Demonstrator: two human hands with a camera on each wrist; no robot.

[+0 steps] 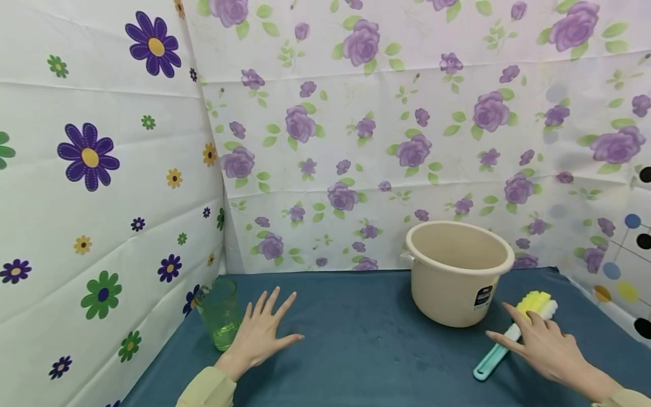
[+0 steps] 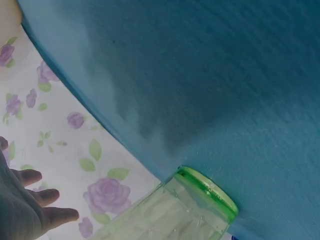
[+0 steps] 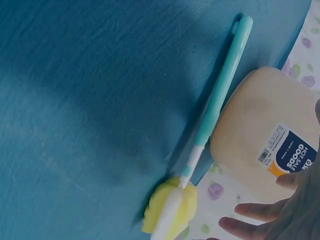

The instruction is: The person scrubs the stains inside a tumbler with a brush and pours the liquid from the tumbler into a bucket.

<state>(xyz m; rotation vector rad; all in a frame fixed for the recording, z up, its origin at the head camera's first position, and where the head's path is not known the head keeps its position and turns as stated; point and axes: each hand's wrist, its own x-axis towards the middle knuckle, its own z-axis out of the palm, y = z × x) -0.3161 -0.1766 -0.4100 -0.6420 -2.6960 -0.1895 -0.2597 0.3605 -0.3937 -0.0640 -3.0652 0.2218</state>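
Note:
My left hand (image 1: 260,334) is spread wide, palm down, just right of a clear green glass (image 1: 220,311) that stands at the table's left side. In the left wrist view the fingers (image 2: 57,216) are straight and hold nothing, with the glass's green base (image 2: 207,192) beside them. On the right, a sponge brush (image 1: 492,362) lies on the cloth, with a teal and white handle and a yellow sponge head (image 3: 170,202). My right hand (image 1: 551,349) hovers over the brush with loosely extended fingers, overlapping its handle in the head view; nothing is gripped.
A beige plastic bucket (image 1: 447,297) with a dark label stands behind the brush. Dark blue cloth (image 1: 351,339) covers the table. Flower-printed sheets (image 1: 325,147) hang along the back and left edges, and a dotted sheet (image 1: 628,265) lines the right.

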